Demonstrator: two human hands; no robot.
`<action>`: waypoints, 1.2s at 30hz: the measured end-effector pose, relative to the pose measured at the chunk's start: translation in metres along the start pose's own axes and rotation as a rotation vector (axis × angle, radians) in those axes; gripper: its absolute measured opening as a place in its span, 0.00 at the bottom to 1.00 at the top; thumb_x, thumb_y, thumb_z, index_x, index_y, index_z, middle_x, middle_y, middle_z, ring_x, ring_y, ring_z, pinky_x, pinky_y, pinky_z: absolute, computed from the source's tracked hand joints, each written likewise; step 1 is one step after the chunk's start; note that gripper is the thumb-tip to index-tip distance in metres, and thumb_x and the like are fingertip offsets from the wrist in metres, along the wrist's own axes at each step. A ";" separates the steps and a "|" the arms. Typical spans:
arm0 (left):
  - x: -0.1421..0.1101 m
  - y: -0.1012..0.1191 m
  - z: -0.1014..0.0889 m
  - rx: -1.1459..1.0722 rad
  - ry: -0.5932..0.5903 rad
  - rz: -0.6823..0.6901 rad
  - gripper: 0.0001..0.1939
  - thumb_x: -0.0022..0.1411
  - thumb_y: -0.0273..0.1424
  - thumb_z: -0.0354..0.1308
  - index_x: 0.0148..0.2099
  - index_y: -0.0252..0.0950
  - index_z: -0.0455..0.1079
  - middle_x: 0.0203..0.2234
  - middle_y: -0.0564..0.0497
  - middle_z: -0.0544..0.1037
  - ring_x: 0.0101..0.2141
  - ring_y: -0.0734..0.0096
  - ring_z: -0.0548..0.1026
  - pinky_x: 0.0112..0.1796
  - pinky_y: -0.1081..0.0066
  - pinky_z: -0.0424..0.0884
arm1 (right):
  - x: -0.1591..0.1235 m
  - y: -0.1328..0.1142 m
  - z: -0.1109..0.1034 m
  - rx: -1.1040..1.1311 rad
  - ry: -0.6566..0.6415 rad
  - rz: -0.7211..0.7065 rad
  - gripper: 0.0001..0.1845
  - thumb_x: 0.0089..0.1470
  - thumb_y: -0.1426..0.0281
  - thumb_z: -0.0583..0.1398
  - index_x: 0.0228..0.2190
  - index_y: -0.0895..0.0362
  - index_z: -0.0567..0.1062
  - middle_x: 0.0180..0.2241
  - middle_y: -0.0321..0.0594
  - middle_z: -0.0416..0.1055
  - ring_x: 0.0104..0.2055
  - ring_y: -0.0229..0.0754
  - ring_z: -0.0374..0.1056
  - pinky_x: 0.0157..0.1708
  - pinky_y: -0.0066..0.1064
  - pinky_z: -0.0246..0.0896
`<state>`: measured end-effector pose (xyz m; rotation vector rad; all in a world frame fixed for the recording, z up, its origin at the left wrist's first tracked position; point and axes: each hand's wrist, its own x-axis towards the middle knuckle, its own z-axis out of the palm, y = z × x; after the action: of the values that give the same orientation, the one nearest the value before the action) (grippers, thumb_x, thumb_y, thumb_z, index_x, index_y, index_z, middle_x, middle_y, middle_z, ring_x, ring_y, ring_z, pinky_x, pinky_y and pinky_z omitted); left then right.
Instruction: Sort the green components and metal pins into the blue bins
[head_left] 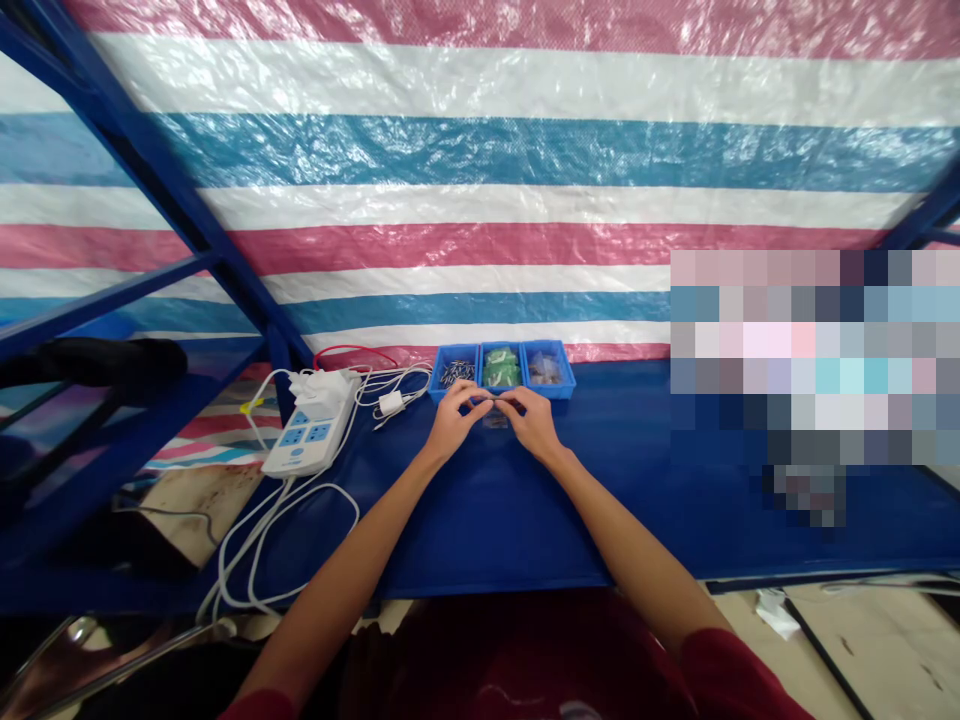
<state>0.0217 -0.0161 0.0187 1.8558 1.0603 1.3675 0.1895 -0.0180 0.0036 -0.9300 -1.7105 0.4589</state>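
Both my arms reach forward over a blue table (600, 490). My left hand (454, 418) and my right hand (531, 418) meet fingertip to fingertip, pinched on a small thin object (495, 404) too tiny to name. A small clear piece (496, 424) lies on the table just under the fingers. Right behind the hands stand three small blue bins: one with dark metal parts (454, 373), one with green parts (501, 368), one with brownish parts (547, 370).
A white power strip (305, 437) with white cables (262, 540) and a plug adapter (391, 403) lies at the left. A red wire (352, 352) curls behind it. Blue shelf beams (172, 200) rise at the left. A striped tarp (480, 180) hangs behind. A blurred patch covers the right.
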 end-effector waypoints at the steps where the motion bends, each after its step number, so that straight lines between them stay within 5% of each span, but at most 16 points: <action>1: 0.000 -0.001 0.000 0.012 0.022 0.005 0.15 0.56 0.43 0.63 0.35 0.35 0.75 0.37 0.47 0.73 0.37 0.67 0.73 0.36 0.71 0.69 | 0.000 0.000 0.000 -0.003 -0.016 0.010 0.12 0.58 0.63 0.57 0.29 0.56 0.77 0.28 0.41 0.74 0.29 0.40 0.68 0.32 0.31 0.65; 8: 0.001 -0.003 0.000 -0.198 0.042 -0.177 0.18 0.55 0.42 0.64 0.39 0.34 0.68 0.20 0.56 0.72 0.20 0.78 0.67 0.25 0.75 0.64 | -0.002 -0.001 -0.001 -0.029 -0.062 -0.024 0.19 0.58 0.71 0.53 0.50 0.54 0.72 0.38 0.43 0.72 0.30 0.38 0.68 0.34 0.30 0.67; 14: 0.001 0.011 0.000 -0.313 -0.012 -0.265 0.25 0.53 0.45 0.65 0.45 0.37 0.61 0.17 0.59 0.72 0.13 0.81 0.62 0.18 0.79 0.58 | -0.002 0.002 -0.001 -0.074 -0.093 -0.030 0.10 0.58 0.65 0.57 0.35 0.55 0.78 0.36 0.43 0.72 0.32 0.40 0.67 0.35 0.31 0.65; 19: 0.000 0.016 -0.002 -0.225 0.152 -0.230 0.23 0.64 0.52 0.49 0.39 0.35 0.67 0.10 0.62 0.57 0.11 0.81 0.53 0.16 0.78 0.49 | 0.003 -0.001 -0.002 0.222 -0.097 0.297 0.15 0.53 0.58 0.60 0.25 0.56 0.75 0.20 0.36 0.69 0.22 0.38 0.64 0.26 0.30 0.62; 23: 0.001 0.011 -0.004 -0.093 0.268 -0.185 0.23 0.64 0.50 0.49 0.33 0.35 0.69 0.11 0.61 0.55 0.13 0.80 0.54 0.18 0.76 0.51 | 0.012 -0.001 -0.009 0.583 0.196 0.510 0.16 0.46 0.56 0.64 0.26 0.57 0.73 0.23 0.37 0.73 0.21 0.37 0.66 0.24 0.30 0.64; 26: 0.000 0.006 -0.003 0.053 0.193 -0.199 0.20 0.65 0.46 0.50 0.32 0.35 0.70 0.10 0.60 0.56 0.14 0.79 0.56 0.20 0.76 0.55 | 0.017 0.000 -0.016 0.710 0.276 0.598 0.19 0.43 0.56 0.65 0.32 0.58 0.74 0.28 0.40 0.76 0.23 0.38 0.70 0.24 0.30 0.66; 29: -0.002 0.001 -0.001 0.313 0.011 -0.157 0.15 0.63 0.41 0.53 0.35 0.36 0.73 0.14 0.57 0.64 0.18 0.76 0.64 0.25 0.74 0.60 | 0.015 -0.002 -0.018 0.561 0.117 0.666 0.17 0.43 0.58 0.63 0.29 0.60 0.76 0.15 0.34 0.69 0.13 0.34 0.59 0.14 0.26 0.54; 33: -0.006 -0.005 0.003 0.717 -0.281 -0.091 0.13 0.61 0.38 0.57 0.43 0.39 0.76 0.30 0.51 0.74 0.30 0.69 0.72 0.31 0.72 0.64 | 0.011 -0.007 -0.016 0.308 -0.030 0.577 0.16 0.47 0.60 0.59 0.28 0.60 0.77 0.10 0.30 0.62 0.11 0.32 0.54 0.13 0.25 0.49; 36: -0.007 -0.011 0.003 0.823 -0.365 -0.099 0.15 0.60 0.40 0.58 0.47 0.41 0.76 0.35 0.49 0.74 0.34 0.66 0.74 0.32 0.72 0.65 | 0.009 -0.007 -0.014 0.203 -0.068 0.491 0.15 0.50 0.60 0.58 0.27 0.59 0.77 0.12 0.31 0.64 0.14 0.34 0.58 0.17 0.25 0.53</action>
<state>0.0211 -0.0171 0.0055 2.4390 1.6229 0.4973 0.1990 -0.0178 0.0189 -1.1935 -1.4529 0.9783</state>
